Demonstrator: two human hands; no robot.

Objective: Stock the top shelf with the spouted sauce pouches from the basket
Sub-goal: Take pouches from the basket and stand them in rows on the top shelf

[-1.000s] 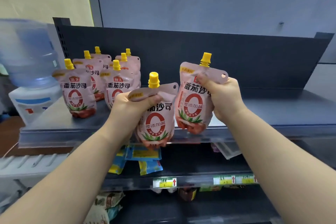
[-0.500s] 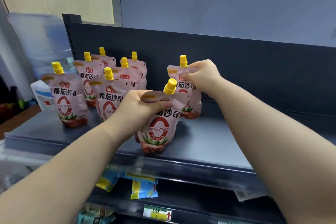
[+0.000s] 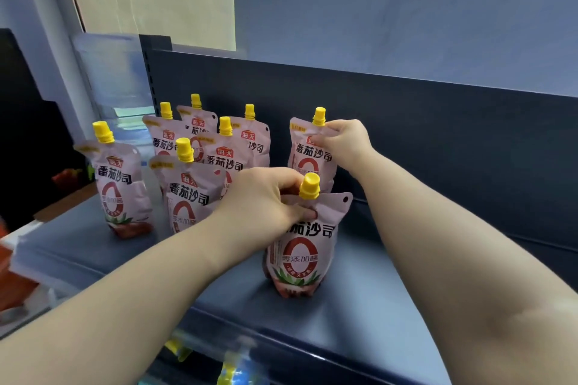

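While left hand (image 3: 262, 200) pinches front pouch (image 3: 300, 256), right hand (image 3: 344, 144) rear pouch (image 3: 308, 159): shelf (image 3: 375, 284), blue wall (image 3: 406, 9).

The head-worn camera is looking forward and slightly down onto the top shelf (image 3: 359, 316) from just before its front edge. It is sitting so near that the left forearm (image 3: 140, 300) and right forearm (image 3: 438, 244) are filling the lower frame. It is facing the shelf's dark back panel (image 3: 453, 134), with the shelf's left end showing at far left.
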